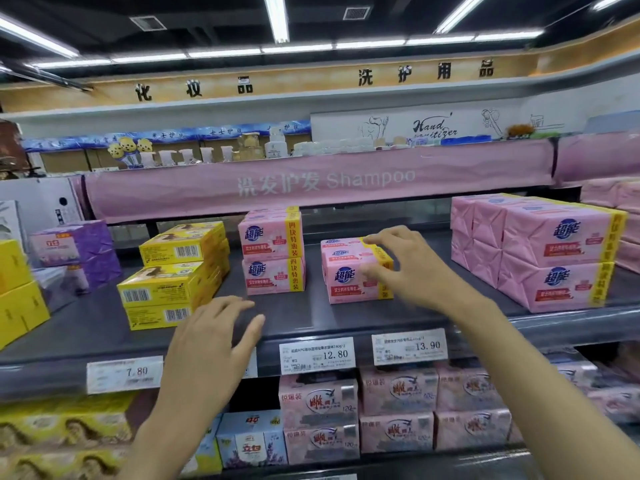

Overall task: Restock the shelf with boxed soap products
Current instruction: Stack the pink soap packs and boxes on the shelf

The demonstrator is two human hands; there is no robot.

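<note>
Currently: right hand [405, 268], fingers curled round pink soap pack [346, 275], right of pink stack [273, 251]. Left hand [211, 337] relaxed, empty. Advise squaring pack flush beside stack.

Soap: pink wrapped soap pack with yellow band [346, 277], upright, label forward.
Place: middle of dark grey shelf board [294, 317].

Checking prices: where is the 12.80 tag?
In the head view, the 12.80 tag sits on the shelf edge, centre, between the left hand and the 13.90 tag.
</note>
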